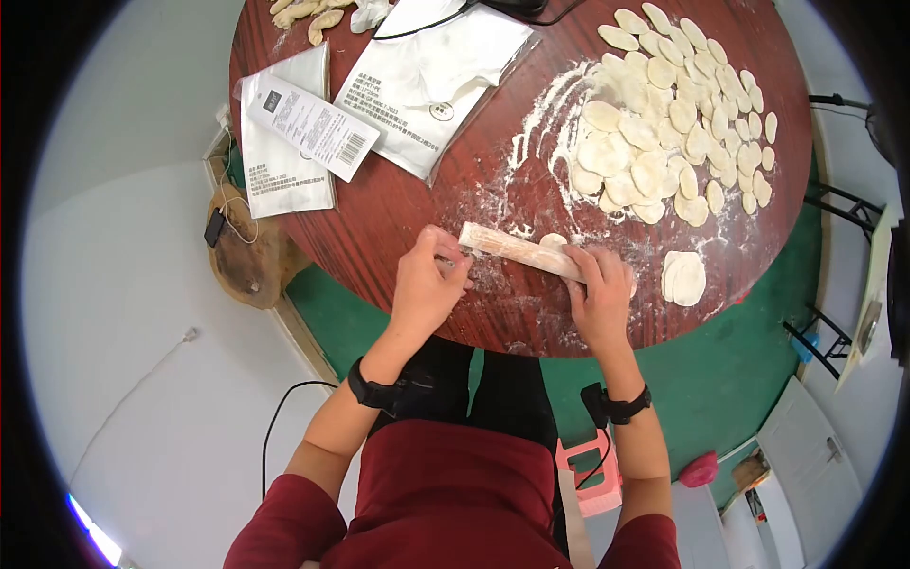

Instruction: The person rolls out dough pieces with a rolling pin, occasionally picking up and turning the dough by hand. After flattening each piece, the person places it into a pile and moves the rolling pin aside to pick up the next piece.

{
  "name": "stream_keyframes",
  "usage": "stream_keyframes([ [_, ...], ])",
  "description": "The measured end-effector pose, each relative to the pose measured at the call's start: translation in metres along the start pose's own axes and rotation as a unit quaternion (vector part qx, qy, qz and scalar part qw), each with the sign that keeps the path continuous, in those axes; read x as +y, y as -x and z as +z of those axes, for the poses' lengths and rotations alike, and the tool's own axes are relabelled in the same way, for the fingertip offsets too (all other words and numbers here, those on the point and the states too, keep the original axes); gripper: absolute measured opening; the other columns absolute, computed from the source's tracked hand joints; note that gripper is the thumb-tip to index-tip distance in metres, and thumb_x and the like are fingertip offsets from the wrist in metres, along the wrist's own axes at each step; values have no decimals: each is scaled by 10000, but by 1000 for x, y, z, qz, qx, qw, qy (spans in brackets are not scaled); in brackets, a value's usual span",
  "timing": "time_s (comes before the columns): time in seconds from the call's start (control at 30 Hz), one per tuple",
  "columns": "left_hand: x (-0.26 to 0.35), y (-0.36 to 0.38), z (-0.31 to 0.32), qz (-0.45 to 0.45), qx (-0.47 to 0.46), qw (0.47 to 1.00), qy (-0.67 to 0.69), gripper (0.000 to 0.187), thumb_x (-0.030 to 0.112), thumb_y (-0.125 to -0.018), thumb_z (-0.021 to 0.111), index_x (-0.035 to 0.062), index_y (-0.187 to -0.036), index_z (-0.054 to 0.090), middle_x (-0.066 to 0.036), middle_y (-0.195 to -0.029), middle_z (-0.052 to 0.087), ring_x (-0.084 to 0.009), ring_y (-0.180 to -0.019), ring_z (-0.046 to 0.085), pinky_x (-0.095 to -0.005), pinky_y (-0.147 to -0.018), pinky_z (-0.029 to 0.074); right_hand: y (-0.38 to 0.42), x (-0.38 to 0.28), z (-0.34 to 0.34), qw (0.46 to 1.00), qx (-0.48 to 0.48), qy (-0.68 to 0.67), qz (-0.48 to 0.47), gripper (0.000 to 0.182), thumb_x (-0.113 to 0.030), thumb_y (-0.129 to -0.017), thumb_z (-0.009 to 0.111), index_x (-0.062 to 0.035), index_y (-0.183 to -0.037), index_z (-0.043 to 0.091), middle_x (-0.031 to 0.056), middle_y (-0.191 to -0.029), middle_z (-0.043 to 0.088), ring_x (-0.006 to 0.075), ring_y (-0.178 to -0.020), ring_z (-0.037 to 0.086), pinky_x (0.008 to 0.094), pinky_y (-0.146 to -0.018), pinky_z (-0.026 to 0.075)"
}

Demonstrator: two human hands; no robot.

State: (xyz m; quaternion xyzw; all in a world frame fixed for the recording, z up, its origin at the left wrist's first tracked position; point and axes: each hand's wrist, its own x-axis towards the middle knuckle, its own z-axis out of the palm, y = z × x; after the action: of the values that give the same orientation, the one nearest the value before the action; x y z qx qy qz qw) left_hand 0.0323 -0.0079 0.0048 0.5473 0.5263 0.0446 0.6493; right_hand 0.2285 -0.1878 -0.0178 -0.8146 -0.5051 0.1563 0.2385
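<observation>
A floured wooden rolling pin [517, 248] lies slantwise near the front edge of the round dark red table [398, 204]. My right hand [601, 289] is wrapped round its right end. Just beyond the pin, a small piece of dough [553, 241] shows partly, the rest hidden behind the pin. My left hand [436, 277] is beside the pin's left end, its fingers curled together; what they hold, if anything, is too small to tell. Right of my right hand sits a small stack of flat dough rounds [683, 278].
Many flat dough rounds [654, 133] cover the table's right back, with loose flour beside them. Plastic packets [284, 161] and a larger packet [417, 95] lie at the left back. Dough pieces [325, 24] and a black cable are at the far edge.
</observation>
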Motion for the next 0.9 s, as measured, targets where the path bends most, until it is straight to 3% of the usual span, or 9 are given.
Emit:
stream_keyframes([
  [0.07,-5,-2,-7,79,13,996,-40,396,-21,-902,766,15,-1213,525,-84,-900,635,-145,-751,736,-277,-630,568,5,2,9,1000,6,19,-4,540,-71,-800,807,-158,-1318,680,70,-1147,634,282,-1107,614,435,-929,422],
  [0.23,-8,-12,-6,151,5,986,-71,345,-9,-930,762,9,-1196,545,-70,-896,619,-111,-715,669,-255,-621,519,-5,-13,4,999,33,23,11,577,-154,-853,809,-155,-1404,636,103,-1236,600,313,-1174,578,459,-1018,386],
  [0.33,-9,-20,-6,191,22,976,-98,287,18,-930,772,3,-1137,575,-63,-826,619,-105,-682,642,-264,-614,500,-16,-15,15,991,92,47,86,500,-249,-1022,600,-120,-1502,544,179,-1403,509,358,-1336,456,535,-1128,270],
  [0.47,-11,-24,-8,231,34,965,-118,226,56,-933,779,-4,-1059,602,-75,-757,634,-122,-645,625,-287,-607,499,-44,-20,35,952,164,112,232,494,-311,-1084,473,-123,-1541,497,263,-1519,391,417,-1441,328,612,-1136,236],
  [0.5,-11,-25,-8,226,36,967,-115,226,56,-933,779,-4,-1059,602,-75,-757,634,-122,-645,625,-287,-607,499,-52,-20,38,954,159,113,230,494,-311,-1084,473,-123,-1541,497,263,-1519,391,417,-1441,328,612,-1136,236],
  [0.57,-11,-26,-7,211,29,971,-106,235,85,-914,775,4,-1030,587,-129,-799,640,-273,-645,647,-380,-631,507,-64,-21,44,946,180,171,208,520,-334,-1087,469,-142,-1570,462,260,-1564,348,418,-1480,284,640,-1143,205],
  [0.7,-9,-27,-11,201,32,976,-71,219,99,-925,768,6,-1038,605,-134,-809,675,-272,-660,673,-382,-637,516,-77,-18,43,945,182,210,170,544,-358,-1096,464,-179,-1608,422,249,-1639,256,429,-1524,222,656,-1150,172],
  [0.77,-8,-25,-15,204,37,974,-89,172,73,-958,749,-4,-1078,651,-96,-809,688,-152,-688,678,-285,-664,557,-77,-19,43,946,181,210,166,540,-337,-1097,466,-186,-1613,418,212,-1667,245,408,-1549,203,665,-1157,164],
  [0.9,-9,-20,-30,192,46,979,-56,165,50,-968,725,-4,-1113,671,-86,-835,697,-136,-716,682,-272,-682,562,-47,-23,49,958,135,202,154,580,-310,-1099,420,-195,-1664,354,151,-1746,217,359,-1614,164,666,-1199,107],
])
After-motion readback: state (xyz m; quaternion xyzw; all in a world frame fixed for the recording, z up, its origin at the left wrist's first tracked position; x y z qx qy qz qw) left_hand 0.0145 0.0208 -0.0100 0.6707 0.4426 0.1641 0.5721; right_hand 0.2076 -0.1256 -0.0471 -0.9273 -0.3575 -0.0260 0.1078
